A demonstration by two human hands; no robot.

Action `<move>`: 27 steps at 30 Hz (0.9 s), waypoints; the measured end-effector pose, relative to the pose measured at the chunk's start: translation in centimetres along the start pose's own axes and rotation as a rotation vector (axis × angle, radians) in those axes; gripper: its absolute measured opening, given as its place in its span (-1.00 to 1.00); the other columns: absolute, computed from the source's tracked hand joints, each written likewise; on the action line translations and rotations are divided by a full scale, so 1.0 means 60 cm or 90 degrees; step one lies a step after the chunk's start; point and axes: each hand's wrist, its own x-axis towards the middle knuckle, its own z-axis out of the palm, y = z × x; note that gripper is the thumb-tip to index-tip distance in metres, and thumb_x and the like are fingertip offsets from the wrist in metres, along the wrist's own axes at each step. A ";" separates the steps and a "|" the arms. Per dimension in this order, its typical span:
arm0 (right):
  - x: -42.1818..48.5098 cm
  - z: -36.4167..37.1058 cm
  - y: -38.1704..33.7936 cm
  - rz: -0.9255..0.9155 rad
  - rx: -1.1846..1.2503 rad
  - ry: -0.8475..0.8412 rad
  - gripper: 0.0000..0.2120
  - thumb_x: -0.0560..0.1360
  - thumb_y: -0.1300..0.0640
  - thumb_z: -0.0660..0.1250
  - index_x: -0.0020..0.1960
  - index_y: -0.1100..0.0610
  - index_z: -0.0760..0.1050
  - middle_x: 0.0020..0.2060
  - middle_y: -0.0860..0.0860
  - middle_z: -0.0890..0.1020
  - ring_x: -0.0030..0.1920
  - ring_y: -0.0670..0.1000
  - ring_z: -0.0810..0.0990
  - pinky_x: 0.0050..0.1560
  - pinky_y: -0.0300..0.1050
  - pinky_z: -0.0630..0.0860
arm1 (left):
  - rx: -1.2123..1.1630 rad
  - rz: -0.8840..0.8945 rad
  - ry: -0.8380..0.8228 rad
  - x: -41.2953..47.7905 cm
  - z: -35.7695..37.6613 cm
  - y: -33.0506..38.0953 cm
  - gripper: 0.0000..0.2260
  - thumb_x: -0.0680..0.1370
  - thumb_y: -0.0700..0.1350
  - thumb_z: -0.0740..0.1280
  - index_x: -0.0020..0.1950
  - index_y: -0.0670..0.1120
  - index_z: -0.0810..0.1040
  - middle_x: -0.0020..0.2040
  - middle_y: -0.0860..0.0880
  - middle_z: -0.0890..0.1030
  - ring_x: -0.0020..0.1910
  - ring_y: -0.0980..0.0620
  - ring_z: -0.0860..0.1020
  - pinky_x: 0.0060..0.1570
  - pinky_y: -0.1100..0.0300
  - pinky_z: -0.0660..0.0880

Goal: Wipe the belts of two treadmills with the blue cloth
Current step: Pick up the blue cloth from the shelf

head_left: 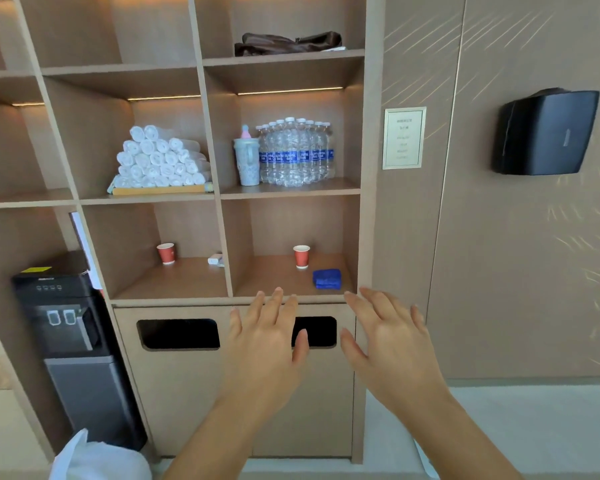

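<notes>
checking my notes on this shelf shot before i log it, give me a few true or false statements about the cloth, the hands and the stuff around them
1. The blue cloth lies folded in a shelf compartment, to the right of a red paper cup. True.
2. The right hand grips the blue cloth. False: the right hand is open with fingers spread and holds nothing.
3. The left hand is open and holds nothing. True.
4. The rolled white towels share a compartment with the water bottles. False: the towels are in the compartment left of the bottles.
5. The black water dispenser stands at the far right of the picture. False: it stands at the lower left.
</notes>
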 end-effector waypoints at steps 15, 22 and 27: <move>0.089 0.236 0.134 -0.025 0.049 -0.051 -0.54 0.36 -0.05 0.09 0.04 0.14 0.62 0.01 0.10 0.65 0.01 0.16 0.63 -0.08 0.29 0.53 | -0.028 -0.017 -0.075 0.134 0.231 0.028 -0.56 0.41 0.02 0.10 0.11 -0.13 0.62 0.10 -0.09 0.63 0.09 -0.10 0.60 -0.03 -0.19 0.50; 0.149 0.382 0.125 -0.015 0.046 -0.087 -0.54 0.38 -0.05 0.09 0.08 0.13 0.61 0.09 0.12 0.62 0.09 0.17 0.61 -0.02 0.27 0.51 | -0.074 -0.011 -0.119 0.205 0.372 -0.044 -0.56 0.42 0.03 0.10 0.14 -0.12 0.60 0.13 -0.09 0.61 0.12 -0.12 0.58 -0.02 -0.17 0.51; 0.213 0.504 0.104 -0.008 0.033 -0.101 -0.60 0.37 -0.02 0.15 0.05 0.13 0.61 0.11 0.10 0.61 0.15 0.14 0.54 -0.01 0.19 0.52 | -0.114 0.004 -0.135 0.276 0.478 -0.121 -0.56 0.43 0.02 0.10 0.18 -0.13 0.56 0.17 -0.11 0.59 0.14 -0.15 0.57 -0.02 -0.14 0.50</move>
